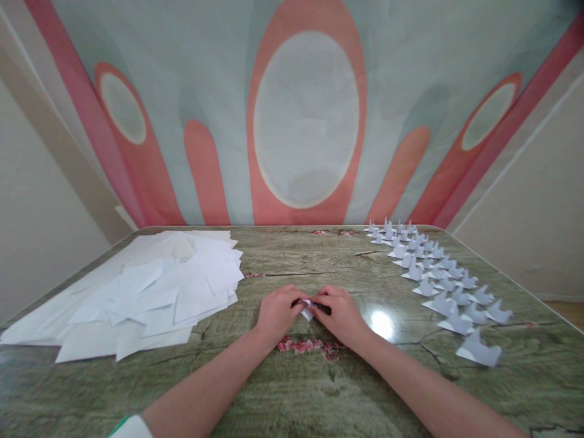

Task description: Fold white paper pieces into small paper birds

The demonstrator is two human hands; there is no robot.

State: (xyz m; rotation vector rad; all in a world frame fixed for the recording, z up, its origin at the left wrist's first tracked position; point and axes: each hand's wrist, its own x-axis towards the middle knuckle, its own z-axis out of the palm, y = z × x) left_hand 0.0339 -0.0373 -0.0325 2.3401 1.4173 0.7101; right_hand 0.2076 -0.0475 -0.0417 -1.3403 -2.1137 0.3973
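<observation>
Between my two hands, near the middle of the table, is a small folded piece of white paper [307, 311]. My left hand [279, 313] pinches its left side, fingers closed. From the right, my right hand [338, 313] grips the same paper with thumb and fingertips. The fingers of both hands almost meet above it, and they cover much of the paper, so its exact folded shape is hard to make out.
A wide heap of loose white paper sheets [150, 298] covers the table's left side. Several folded white paper figures [479, 350] stand in rows along the right edge. The wood-patterned table [255, 389] reaches back to a patterned backdrop [305, 121].
</observation>
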